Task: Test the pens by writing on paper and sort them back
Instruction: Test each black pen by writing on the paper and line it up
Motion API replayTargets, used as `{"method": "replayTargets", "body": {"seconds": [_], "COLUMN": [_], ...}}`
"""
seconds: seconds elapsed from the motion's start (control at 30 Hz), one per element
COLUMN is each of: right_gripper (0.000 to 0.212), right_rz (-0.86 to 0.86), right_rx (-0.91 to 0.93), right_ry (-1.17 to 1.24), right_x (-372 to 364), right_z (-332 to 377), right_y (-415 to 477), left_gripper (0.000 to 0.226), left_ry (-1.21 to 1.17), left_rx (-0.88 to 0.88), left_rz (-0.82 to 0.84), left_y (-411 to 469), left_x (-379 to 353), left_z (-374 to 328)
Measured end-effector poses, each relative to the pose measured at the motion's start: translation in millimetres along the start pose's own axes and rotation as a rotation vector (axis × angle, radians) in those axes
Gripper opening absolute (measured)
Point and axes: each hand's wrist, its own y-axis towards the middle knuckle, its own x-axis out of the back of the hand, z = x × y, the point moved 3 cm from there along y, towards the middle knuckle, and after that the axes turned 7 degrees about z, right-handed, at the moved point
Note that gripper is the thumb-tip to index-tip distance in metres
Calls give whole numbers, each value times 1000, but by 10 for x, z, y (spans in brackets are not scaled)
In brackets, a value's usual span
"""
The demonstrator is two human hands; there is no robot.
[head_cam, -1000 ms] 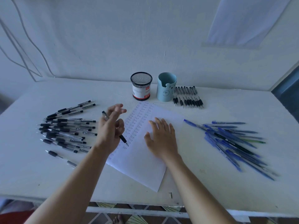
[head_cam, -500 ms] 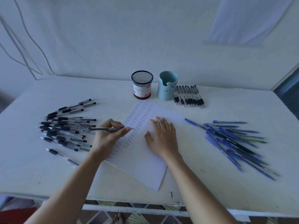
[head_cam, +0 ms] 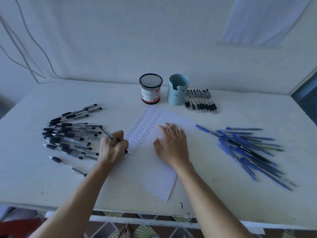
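At the left edge of the paper sheet (head_cam: pixel 154 179) the left hand (head_cam: pixel 114 148) grips a black pen (head_cam: pixel 106 132), tip down. The right hand (head_cam: pixel 172 146) lies flat on the sheet. Columns of "Test" suggest many pens done. Left of the sheet lie black pens (head_cam: pixel 68 134), right of it blue pens (head_cam: pixel 248 148). Beyond it stand a mesh cup (head_cam: pixel 151 88) labelled "Ball P…", a blue cup (head_cam: pixel 178 90) and a neat pen row (head_cam: pixel 200 103); neither cup shows pens.

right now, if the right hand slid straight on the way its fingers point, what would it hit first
The right hand lies flat on the paper, fingers pointing away and slightly left. Past the paper it would likely meet the black mesh cup, or slip between it and the blue cup.
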Motion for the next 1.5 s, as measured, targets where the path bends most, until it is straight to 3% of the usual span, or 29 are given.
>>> {"method": "replayTargets", "body": {"seconds": [0.43, 0.7, 0.97, 1.3, 1.5], "right_gripper": [68, 55, 68, 58, 71], "right_rz": [-1, -12, -7, 1, -7], "right_rx": [7, 6, 3, 6, 7], "right_ry": [2, 1, -1, -1, -2], "right_x": [2, -3, -12, -26, -16], "right_z": [-5, -16, -12, -19, -9], "right_y": [-2, 10, 10, 14, 4], "left_gripper": [22, 24, 21, 24, 24], "left_ry": [168, 132, 167, 142, 144], "left_rx": [-125, -111, -87, -123, -122], "left_rz": [54, 32, 34, 50, 55], "left_y": [41, 33, 38, -7, 15], "left_x": [-65, -67, -80, -97, -90], "left_z": [-47, -22, -13, -58, -29]}}
